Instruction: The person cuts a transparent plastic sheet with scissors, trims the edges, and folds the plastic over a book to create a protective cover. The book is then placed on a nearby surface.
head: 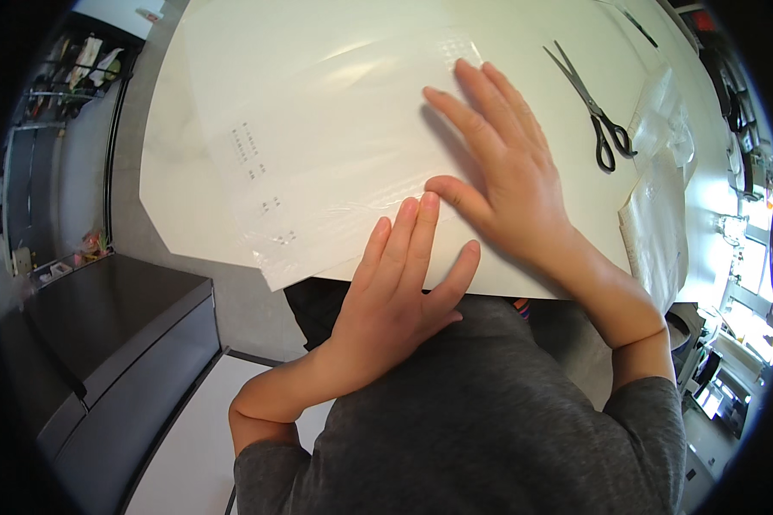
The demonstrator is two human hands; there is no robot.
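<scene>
A white paper sheet or booklet (pixel 322 135) with small print near its left side lies on the white table. Clear plastic film (pixel 367 203) covers it, wrinkled along the side near me and at the lower left corner. My left hand (pixel 396 290) rests its straight fingertips on the film's near edge, thumb held apart. Spread wide, my right hand (pixel 509 161) is over the right edge of the sheet, its thumb tip close to my left fingertips. Neither hand grasps anything. Whether every right fingertip touches the film, I cannot tell.
Black-handled scissors (pixel 595 109) lie partly open to the right of my right hand. Beyond them sits crumpled clear plastic film (pixel 660 193). A thin dark-tipped tool (pixel 637 26) lies at the far right. The table's near edge (pixel 521 297) meets my body; a dark cabinet (pixel 123 322) stands at left.
</scene>
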